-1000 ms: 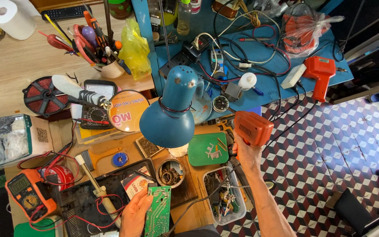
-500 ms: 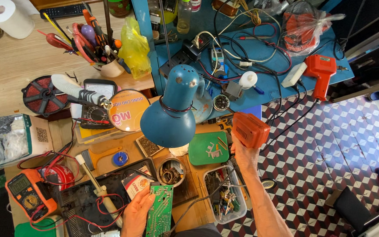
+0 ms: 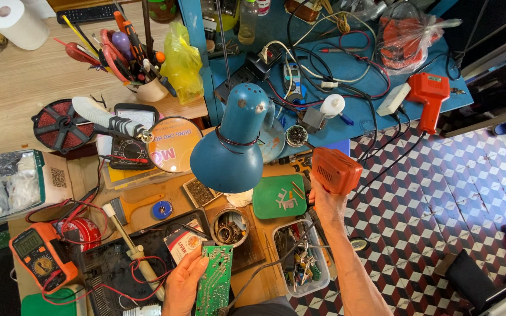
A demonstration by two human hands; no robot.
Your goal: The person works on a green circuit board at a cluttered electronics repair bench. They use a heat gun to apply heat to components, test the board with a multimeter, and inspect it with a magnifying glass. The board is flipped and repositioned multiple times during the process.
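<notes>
My left hand (image 3: 184,282) grips a flat green circuit board (image 3: 214,288) low over the cluttered desk (image 3: 24,88), while my right hand (image 3: 327,200) is wrapped around a boxy orange plastic tool (image 3: 337,169). I judge the tool's cord could snag the rounded teal metal lamp (image 3: 235,146) or tip the tin (image 3: 230,226) of parts.

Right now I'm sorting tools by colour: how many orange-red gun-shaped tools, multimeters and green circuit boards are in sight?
Orange-red gun-shaped tools: 2 (one in the right hand at, one on the blue bench)
Multimeters: 2 ()
Green circuit boards: 1 (, in the left hand)
Total: 5
</notes>
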